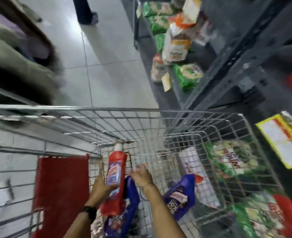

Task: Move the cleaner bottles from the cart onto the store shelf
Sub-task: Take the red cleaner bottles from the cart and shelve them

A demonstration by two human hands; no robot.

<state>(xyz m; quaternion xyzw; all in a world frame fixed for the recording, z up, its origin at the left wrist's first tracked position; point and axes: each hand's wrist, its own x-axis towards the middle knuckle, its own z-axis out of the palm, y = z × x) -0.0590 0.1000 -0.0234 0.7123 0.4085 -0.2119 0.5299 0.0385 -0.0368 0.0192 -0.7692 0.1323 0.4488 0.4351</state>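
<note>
Inside the cart [159, 111], my left hand [99, 187] grips a red cleaner bottle [115, 177]; my right hand [141, 174] hovers open beside it.

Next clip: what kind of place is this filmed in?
Most likely a shop aisle: a wire cart, a dark shelf stocked with packaged goods, and yellow price tags along its edge.
</note>
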